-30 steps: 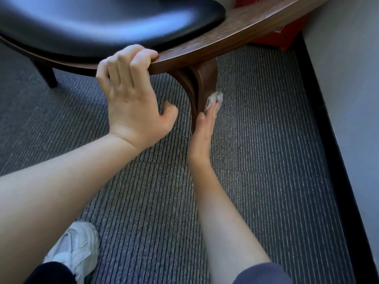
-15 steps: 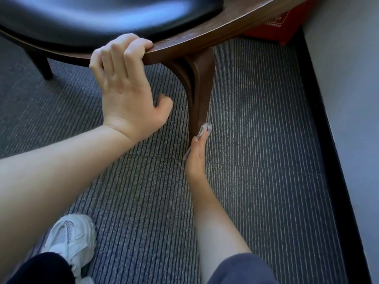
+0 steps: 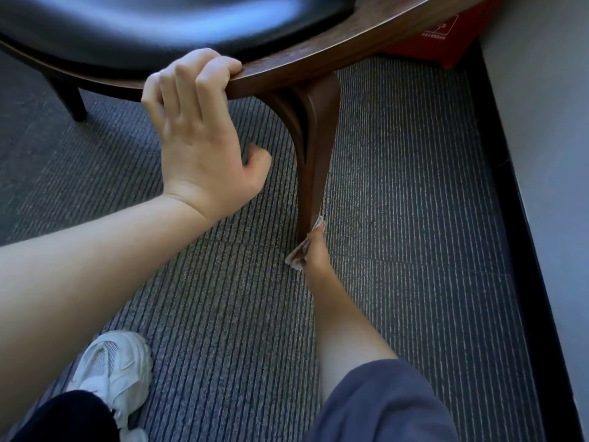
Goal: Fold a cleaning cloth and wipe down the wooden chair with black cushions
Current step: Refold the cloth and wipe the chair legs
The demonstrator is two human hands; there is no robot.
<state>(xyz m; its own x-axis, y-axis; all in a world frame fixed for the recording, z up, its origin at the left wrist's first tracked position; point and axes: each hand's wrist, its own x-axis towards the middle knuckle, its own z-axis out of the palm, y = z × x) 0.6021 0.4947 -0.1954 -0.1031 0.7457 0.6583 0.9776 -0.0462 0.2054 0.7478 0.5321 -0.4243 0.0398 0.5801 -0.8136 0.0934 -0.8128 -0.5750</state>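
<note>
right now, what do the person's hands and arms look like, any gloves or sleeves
No gloves, rings or watch: the left hand and right hand are bare. The left forearm is uncovered; the right arm runs back into a blue-grey sleeve.

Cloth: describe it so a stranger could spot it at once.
Find the wooden chair and follow its near curved leg down to the carpet. There the right hand holds a small cloth against the leg's foot. It is the only pale, crumpled scrap between brown wood and dark striped carpet.
</note>
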